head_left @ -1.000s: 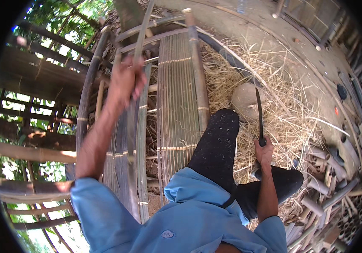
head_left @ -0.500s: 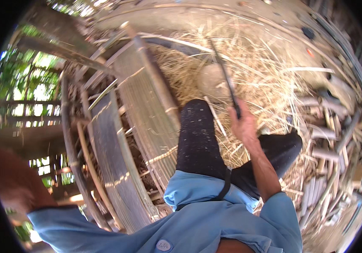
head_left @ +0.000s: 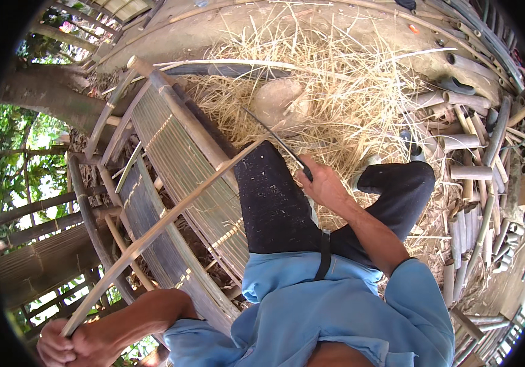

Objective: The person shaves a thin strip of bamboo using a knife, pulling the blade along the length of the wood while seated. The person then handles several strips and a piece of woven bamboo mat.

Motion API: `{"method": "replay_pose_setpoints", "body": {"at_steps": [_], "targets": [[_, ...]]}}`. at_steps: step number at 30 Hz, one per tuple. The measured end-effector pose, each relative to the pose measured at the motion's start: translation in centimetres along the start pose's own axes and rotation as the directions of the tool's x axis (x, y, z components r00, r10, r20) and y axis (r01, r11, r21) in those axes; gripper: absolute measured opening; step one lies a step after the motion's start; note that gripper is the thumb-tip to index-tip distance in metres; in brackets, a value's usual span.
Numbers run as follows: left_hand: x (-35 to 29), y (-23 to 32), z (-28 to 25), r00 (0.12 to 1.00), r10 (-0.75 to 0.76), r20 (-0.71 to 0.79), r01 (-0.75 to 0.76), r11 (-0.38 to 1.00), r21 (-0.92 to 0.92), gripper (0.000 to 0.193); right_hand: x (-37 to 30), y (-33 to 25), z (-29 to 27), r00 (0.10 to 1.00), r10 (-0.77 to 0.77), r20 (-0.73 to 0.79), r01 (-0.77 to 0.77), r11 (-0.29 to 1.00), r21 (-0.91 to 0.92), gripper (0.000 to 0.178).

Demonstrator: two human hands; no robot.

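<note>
A long, pale bamboo strip (head_left: 174,214) crosses the left side on a slant, its far end over my left thigh. My left hand (head_left: 67,345) is closed around the near end at the lower left. In my right hand (head_left: 325,185), fingers wrapped about its dark handle, is a long, narrow-bladed knife (head_left: 273,136). The blade points away and to the left, its tip above the straw-like shavings. Between the strip's far end and the blade only a small space shows; whether they touch I cannot tell.
Thin shavings (head_left: 348,92) cover the ground ahead, around a rounded stone or block (head_left: 279,101). Slatted bamboo panels (head_left: 183,156) stand at my left beside a railing (head_left: 30,211). Cut bamboo pieces (head_left: 467,171) lie piled on the right.
My left hand, previously at the far left and blurred, now shows at the lower left with the bamboo strip. My right hand has shifted left and the knife leans further left.
</note>
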State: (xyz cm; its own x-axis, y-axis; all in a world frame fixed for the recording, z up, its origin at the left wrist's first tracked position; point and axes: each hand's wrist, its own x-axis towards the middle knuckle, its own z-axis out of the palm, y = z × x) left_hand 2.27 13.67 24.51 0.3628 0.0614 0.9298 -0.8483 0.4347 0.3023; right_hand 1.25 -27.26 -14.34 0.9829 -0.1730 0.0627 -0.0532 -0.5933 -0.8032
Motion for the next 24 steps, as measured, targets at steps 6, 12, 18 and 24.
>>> {"method": "replay_pose_setpoints", "body": {"at_steps": [6,12,18,24], "targets": [[-9.0,-9.4,8.4,0.930,-0.098,-0.355,0.140,0.985,0.096,0.044,1.1,1.7,1.8,0.994,0.097,0.039,-0.093,0.991,-0.095,0.038],[-13.9,-12.8,10.2,0.913,-0.070,-0.401,0.174,0.958,0.229,0.048,-0.7,-7.3,-0.5,0.986,-0.161,-0.031,0.162,0.986,0.034,0.030],[-14.7,-12.5,11.2,0.888,-0.024,-0.458,0.207,0.912,0.353,0.044,-0.8,-14.1,-2.8,0.937,-0.327,-0.124,0.339,0.937,0.090,0.024],[-14.6,-12.0,10.3,0.913,-0.104,-0.394,0.191,0.963,0.189,0.045,0.1,-11.7,-0.7,0.958,-0.281,0.048,0.284,0.954,-0.090,0.016]]}}
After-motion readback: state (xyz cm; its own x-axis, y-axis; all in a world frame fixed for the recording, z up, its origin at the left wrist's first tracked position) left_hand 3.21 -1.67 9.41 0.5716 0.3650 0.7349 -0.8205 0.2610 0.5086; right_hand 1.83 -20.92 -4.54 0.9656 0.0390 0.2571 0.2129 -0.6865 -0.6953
